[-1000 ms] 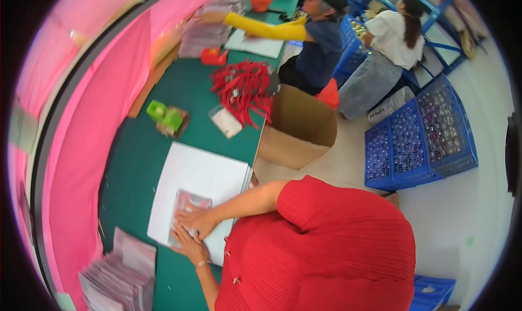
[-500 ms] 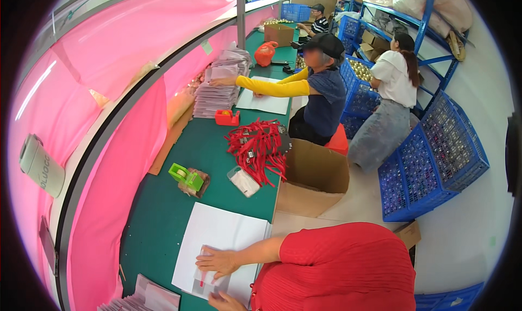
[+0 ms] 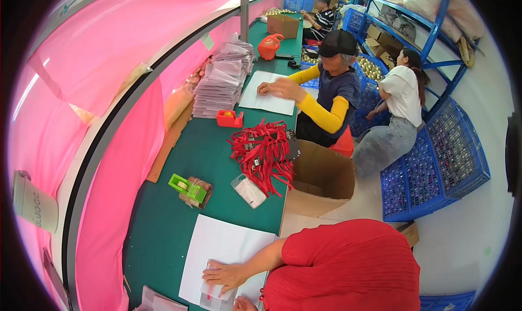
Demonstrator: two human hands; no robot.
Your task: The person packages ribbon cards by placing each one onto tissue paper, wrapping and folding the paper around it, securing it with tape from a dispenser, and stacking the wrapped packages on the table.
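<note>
Clear plastic packet (image 3: 215,289) lies flat on a white sheet of paper (image 3: 217,246) at the near end of a long green table (image 3: 163,235), pressed down under the person's left hand (image 3: 225,274). That hand rests palm-down on the packet with its fingers (image 3: 209,268) spread open and flat, gripping nothing. The right hand (image 3: 243,304) shows only partly at the lower edge, just beside the packet; whether its fingers are open or closed cannot be told. A red shirt (image 3: 348,267) fills the foreground. Farther up the table sit a green tape dispenser (image 3: 187,187), a small clear bag (image 3: 249,191) and a heap of red lanyards (image 3: 261,153), with an open cardboard box (image 3: 321,178) at the table's edge. Beyond those stand a red tape dispenser (image 3: 229,118) and a tall stack of packets (image 3: 220,85). A co-worker in a dark cap (image 3: 338,42) and yellow sleeves (image 3: 326,112) works over another white sheet (image 3: 266,100), while blue crates (image 3: 435,159) line the floor to the right.
</note>
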